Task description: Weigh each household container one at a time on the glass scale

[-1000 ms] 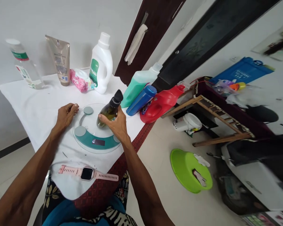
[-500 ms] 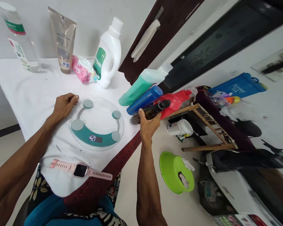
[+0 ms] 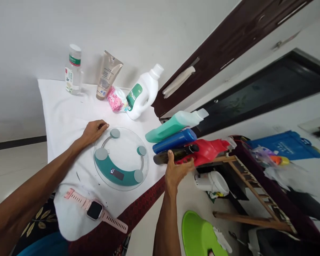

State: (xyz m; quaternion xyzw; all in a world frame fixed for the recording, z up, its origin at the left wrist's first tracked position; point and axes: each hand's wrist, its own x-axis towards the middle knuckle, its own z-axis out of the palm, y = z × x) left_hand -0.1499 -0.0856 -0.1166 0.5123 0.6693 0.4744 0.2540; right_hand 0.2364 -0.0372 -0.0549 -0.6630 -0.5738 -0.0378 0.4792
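Note:
On the white-clothed table my left hand (image 3: 94, 131) rests with curled fingers beside the far left rim of a round glass scale (image 3: 117, 174); nothing shows in it. My right hand (image 3: 177, 172) is at the table's right edge, thumb against a dark pump-less bottle (image 3: 173, 155) and fingers spread apart just below its neck. That bottle stands beside a blue bottle (image 3: 173, 140), a green liquid bottle (image 3: 173, 124) and a red bottle (image 3: 208, 152). A pink smartwatch (image 3: 94, 209) lies on the cloth in front of the scale.
Along the wall stand a clear bottle (image 3: 74, 73), a beige tube (image 3: 108, 76), a pink wipes pack (image 3: 116, 99) and a white detergent jug (image 3: 144, 92). Right of the table are a white bucket (image 3: 212, 183), a green basin (image 3: 196, 231) and a wooden-framed stand (image 3: 253, 188).
The view has shifted, so the table sits lower and farther right. My right hand's fingers have loosened from around the dark bottle, which stands closer to the blue one. My left hand stays by the scale.

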